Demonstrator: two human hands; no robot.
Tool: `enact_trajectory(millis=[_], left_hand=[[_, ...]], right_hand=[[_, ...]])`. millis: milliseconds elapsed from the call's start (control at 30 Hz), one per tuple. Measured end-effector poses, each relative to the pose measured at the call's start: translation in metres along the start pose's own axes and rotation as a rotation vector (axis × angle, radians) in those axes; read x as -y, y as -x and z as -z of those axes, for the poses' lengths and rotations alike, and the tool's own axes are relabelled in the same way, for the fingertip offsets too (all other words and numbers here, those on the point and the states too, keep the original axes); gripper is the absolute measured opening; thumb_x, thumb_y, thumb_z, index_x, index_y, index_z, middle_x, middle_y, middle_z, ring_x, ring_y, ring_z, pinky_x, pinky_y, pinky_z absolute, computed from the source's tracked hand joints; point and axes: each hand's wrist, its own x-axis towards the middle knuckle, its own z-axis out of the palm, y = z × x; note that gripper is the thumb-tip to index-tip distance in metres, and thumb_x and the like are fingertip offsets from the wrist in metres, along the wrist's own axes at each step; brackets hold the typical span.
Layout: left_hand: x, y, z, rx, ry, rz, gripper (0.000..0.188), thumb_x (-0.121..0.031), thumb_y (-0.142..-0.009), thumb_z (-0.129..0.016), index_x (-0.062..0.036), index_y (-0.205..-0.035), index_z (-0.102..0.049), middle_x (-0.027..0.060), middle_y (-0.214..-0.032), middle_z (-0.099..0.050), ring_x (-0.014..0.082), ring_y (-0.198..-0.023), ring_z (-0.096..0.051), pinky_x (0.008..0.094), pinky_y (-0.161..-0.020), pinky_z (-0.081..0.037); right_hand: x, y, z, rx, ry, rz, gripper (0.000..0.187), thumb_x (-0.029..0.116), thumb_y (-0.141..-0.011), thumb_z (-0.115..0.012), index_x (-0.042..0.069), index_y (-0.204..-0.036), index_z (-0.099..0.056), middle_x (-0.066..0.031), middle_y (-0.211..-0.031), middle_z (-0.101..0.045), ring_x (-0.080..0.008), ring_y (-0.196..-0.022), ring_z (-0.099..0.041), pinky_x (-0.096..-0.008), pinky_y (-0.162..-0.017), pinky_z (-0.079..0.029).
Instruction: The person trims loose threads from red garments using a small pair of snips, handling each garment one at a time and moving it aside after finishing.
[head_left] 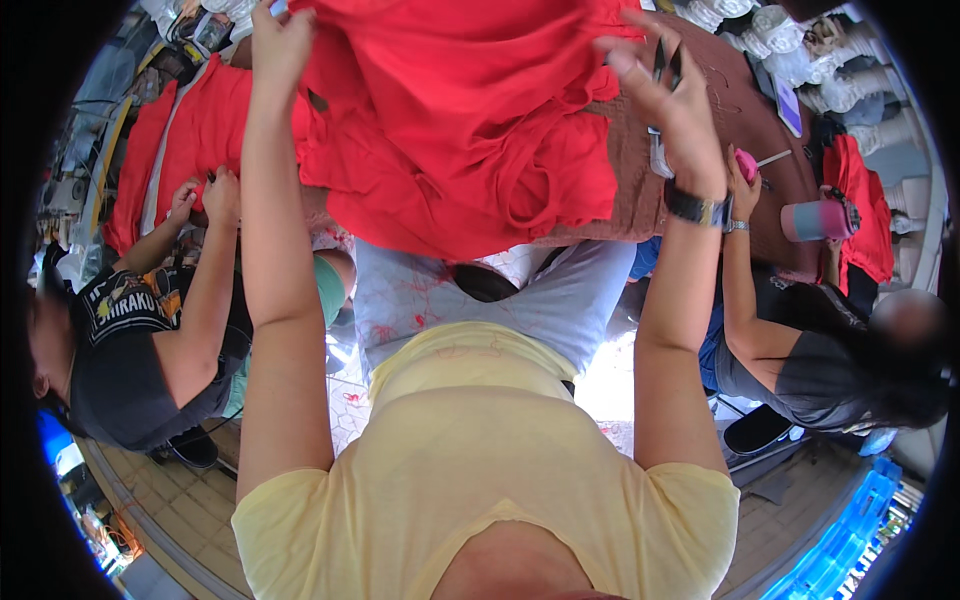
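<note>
Meeting the left edge of a red cloth [455, 120], the left hand [282, 45] is partly cut off by the picture's upper edge, so I cannot tell how firmly its grip pinches. The right hand [685, 115], smeared by motion, has thumb and fingers loosely parted, its grip holding a dark two-pointed tool [667, 66] whose rear part is hidden. Between the hands, the soft, thin cloth has its long axis running away from the person; its far end is cut off, while the near end lies crumpled in round folds at the edge of the table [750, 115], above the lap. A matte, wrinkled brown cover drapes the table. Farther out, a co-worker on the left handles more red fabric [205, 125]; on the right, another holds a small pink object [746, 163], mostly hidden, near a smooth cylindrical tumbler [815, 220].
</note>
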Motion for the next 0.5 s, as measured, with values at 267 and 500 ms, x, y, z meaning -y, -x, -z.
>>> enact_trajectory(millis=[267, 500], left_hand=[[-0.052, 0.075, -0.033, 0.81, 0.184, 0.227, 0.081, -0.022, -0.079, -0.087, -0.0104, -0.148, -0.045, 0.0182, -0.132, -0.05, 0.0207, -0.103, -0.066, 0.0325, -0.086, -0.054], [0.01, 0.07, -0.067, 0.847, 0.016, 0.09, 0.053, -0.03, -0.09, -0.076, 0.0026, -0.128, -0.062, 0.0218, -0.118, -0.066, 0.0313, -0.12, -0.061, 0.0377, -0.104, -0.046]], right_hand=[[-0.08, 0.115, -0.039, 0.095, 0.755, -0.104, 0.044, 0.03, -0.075, -0.087, 0.001, -0.103, -0.068, -0.0143, -0.093, -0.069, -0.0286, -0.083, -0.068, -0.0409, -0.077, -0.055], [-0.042, 0.044, 0.0, -0.028, 0.315, -0.064, 0.013, 0.015, -0.089, -0.072, 0.004, -0.095, -0.071, -0.0028, -0.086, -0.07, -0.0083, -0.077, -0.059, -0.0262, -0.065, -0.046]])
